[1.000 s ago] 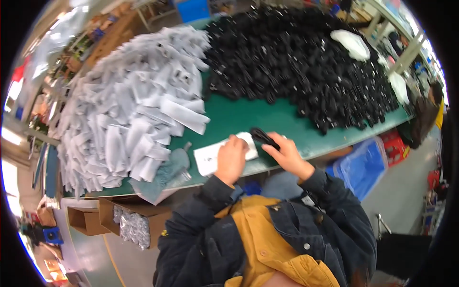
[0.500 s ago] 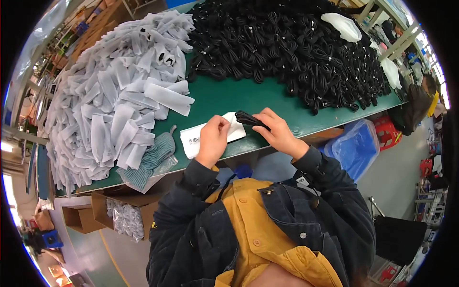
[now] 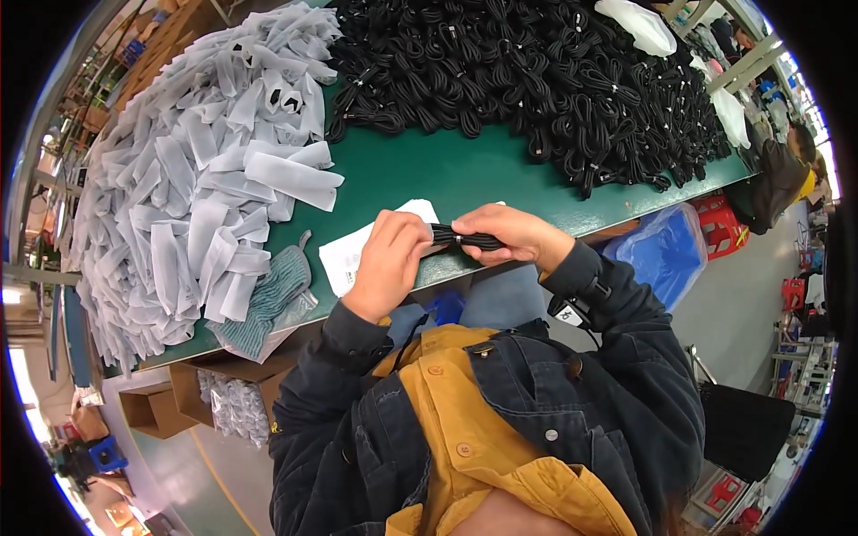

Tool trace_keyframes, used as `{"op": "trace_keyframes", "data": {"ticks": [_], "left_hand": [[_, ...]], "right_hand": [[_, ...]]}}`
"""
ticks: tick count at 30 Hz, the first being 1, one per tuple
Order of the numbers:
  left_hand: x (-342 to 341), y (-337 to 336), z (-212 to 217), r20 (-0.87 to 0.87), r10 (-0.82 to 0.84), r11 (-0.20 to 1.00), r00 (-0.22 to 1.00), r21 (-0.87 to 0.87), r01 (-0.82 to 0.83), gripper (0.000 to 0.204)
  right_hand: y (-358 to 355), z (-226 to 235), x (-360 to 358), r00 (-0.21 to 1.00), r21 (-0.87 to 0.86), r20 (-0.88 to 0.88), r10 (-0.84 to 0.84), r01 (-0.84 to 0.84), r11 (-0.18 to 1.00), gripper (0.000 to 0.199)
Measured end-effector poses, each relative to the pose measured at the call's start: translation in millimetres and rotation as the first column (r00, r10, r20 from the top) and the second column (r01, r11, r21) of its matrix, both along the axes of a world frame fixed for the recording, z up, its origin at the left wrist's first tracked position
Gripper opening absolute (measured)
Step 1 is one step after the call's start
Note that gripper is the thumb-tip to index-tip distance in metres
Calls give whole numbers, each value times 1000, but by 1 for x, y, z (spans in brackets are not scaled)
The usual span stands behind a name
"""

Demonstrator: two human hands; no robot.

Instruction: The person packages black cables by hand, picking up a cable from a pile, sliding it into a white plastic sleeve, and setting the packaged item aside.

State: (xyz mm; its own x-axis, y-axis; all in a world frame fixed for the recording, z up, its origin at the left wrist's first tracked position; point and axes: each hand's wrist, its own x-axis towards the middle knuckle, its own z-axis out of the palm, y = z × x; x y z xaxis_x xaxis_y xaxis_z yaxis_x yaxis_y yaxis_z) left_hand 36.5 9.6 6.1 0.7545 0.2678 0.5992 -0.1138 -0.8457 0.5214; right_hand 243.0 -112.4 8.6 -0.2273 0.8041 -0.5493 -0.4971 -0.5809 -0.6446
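Observation:
A folded bundle of black cable (image 3: 469, 238) is in my right hand (image 3: 523, 237), whose fingers close round its right part. My left hand (image 3: 389, 262) is pinched shut at the left end of the cable, on the edge of a thin white bag (image 3: 432, 234), mostly hidden by the fingers. Whether the cable tip is inside the bag I cannot tell. Under and beside my left hand lies a flat stack of white bags (image 3: 338, 261) at the table's front edge.
A large heap of filled whitish bags (image 3: 192, 170) covers the table's left. Black cable bundles (image 3: 536, 80) are piled along the back. A striped teal cloth (image 3: 268, 299) lies at the front edge. Below are an open carton (image 3: 192, 393) and a blue lined bin (image 3: 661, 255).
My right hand has brought the cable leftward and down, level, to my left hand. My left fingers now meet its end. The whole view has shifted slightly.

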Motion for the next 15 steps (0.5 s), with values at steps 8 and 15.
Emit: {"op": "trace_keyframes", "data": {"ticks": [8,15], "left_hand": [[-11,9,-5,-230,179,846,957,-461,-269,5],[-9,9,-10,-238,206,791,949,-531,-305,5]], "right_hand": [[0,-5,-11,981,83,-75,-177,183,980,25],[-4,-7,-17,952,226,169,-255,215,950,25]]}}
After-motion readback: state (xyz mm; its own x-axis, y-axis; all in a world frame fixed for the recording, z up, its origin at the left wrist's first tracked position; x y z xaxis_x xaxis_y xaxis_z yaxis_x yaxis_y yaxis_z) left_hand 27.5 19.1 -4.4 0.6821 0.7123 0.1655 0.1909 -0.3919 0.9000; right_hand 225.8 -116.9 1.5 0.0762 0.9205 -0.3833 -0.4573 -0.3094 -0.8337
